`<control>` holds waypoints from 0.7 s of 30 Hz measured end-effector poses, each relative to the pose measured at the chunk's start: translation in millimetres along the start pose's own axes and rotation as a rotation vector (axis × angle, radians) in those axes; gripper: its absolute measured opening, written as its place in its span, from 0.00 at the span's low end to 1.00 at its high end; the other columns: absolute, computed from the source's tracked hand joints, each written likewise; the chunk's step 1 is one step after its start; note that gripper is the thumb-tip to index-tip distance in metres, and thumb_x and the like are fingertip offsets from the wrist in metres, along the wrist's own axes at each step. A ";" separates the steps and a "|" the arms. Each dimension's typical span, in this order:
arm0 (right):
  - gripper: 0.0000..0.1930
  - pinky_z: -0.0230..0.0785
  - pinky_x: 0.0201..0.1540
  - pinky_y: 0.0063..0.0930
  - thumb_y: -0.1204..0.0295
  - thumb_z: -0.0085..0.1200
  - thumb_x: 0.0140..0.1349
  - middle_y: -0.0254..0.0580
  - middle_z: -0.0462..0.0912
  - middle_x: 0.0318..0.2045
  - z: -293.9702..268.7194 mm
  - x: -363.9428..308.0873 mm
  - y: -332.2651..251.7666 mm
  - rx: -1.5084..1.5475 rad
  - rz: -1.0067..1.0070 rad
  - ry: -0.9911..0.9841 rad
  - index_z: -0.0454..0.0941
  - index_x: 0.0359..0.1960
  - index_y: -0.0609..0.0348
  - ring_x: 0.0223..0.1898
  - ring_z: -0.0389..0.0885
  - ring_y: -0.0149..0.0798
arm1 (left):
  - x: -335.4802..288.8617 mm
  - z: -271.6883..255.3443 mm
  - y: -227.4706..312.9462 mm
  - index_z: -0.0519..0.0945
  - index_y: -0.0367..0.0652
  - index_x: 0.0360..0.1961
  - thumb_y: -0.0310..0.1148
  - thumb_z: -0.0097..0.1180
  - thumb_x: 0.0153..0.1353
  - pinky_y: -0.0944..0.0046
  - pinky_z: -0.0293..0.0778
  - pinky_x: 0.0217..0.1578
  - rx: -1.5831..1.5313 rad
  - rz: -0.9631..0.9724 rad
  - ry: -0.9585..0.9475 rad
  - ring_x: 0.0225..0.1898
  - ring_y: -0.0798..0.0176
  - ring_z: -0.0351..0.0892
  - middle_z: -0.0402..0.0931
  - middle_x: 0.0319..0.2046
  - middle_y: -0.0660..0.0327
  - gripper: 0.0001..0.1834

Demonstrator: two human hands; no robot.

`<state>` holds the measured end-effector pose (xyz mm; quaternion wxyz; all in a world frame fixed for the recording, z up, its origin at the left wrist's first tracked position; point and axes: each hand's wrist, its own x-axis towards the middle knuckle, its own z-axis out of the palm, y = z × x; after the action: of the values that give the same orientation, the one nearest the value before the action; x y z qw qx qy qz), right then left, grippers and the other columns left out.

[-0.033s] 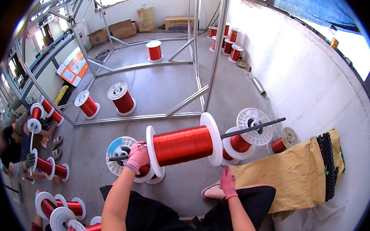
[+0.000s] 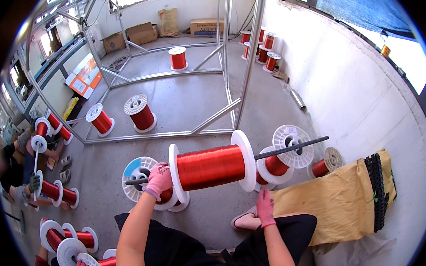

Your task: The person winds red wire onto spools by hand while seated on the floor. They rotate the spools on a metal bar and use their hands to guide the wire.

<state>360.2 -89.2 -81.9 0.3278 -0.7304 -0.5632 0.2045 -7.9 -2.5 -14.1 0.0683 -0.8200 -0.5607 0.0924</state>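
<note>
A blue label [image 2: 133,167] marks one standing spool [image 2: 165,197], and dark printing the far cardboard carton [image 2: 206,27]. The red wire spool [image 2: 210,168] sits on a dark rod [image 2: 293,148], its long axis nearly crosswise, right end slightly farther away. The left hand [image 2: 159,179] wraps its grip around the rod beside the near flange; the right hand [image 2: 265,207] curls near a tan sack [image 2: 319,197], pinching what I cannot tell.

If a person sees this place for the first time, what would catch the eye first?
Probably the big red-wound spool at centre, threaded on a dark rod, with the pink-gloved left hand at its left end. Next, perhaps, the tall silvery frame behind it, with red spools standing inside.
</note>
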 end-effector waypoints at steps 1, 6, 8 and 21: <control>0.16 0.66 0.44 0.40 0.66 0.36 0.64 0.57 0.74 0.42 -15.1 12.1 -20.4 0.019 -0.050 0.079 0.67 0.49 0.63 0.44 0.72 0.57 | -0.1 -0.8 0.1 0.81 0.49 0.28 0.36 0.47 0.50 0.65 0.69 0.43 -0.010 -0.015 -0.012 0.38 0.63 0.77 0.80 0.30 0.60 0.11; 0.15 0.64 0.46 0.37 0.67 0.36 0.64 0.57 0.73 0.43 -61.1 102.6 -130.3 0.231 -0.267 0.139 0.69 0.44 0.65 0.47 0.71 0.55 | -0.7 -1.9 0.4 0.82 0.51 0.23 0.36 0.45 0.51 0.66 0.68 0.44 -0.029 0.014 0.041 0.34 0.62 0.79 0.80 0.26 0.60 0.12; 0.18 0.64 0.46 0.37 0.61 0.37 0.63 0.57 0.74 0.42 -53.2 137.4 -153.8 0.017 -0.226 0.048 0.70 0.42 0.64 0.46 0.71 0.55 | 0.8 0.1 0.1 0.82 0.49 0.23 0.36 0.46 0.51 0.65 0.69 0.43 -0.044 0.058 0.050 0.34 0.62 0.79 0.80 0.27 0.59 0.12; 0.17 0.65 0.44 0.45 0.62 0.45 0.58 0.62 0.76 0.36 -1.2 186.2 -165.7 -0.452 -0.311 -0.217 0.73 0.34 0.69 0.41 0.73 0.58 | -2.9 -7.5 4.4 0.82 0.50 0.24 0.40 0.52 0.46 0.62 0.56 0.57 -0.199 -0.097 -0.020 0.34 0.63 0.78 0.79 0.25 0.60 0.10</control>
<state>299.4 113.6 49.5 0.1223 -0.6637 -0.7314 0.0980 -3.2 -6.9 -7.5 -0.0146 -0.7937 -0.6067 0.0409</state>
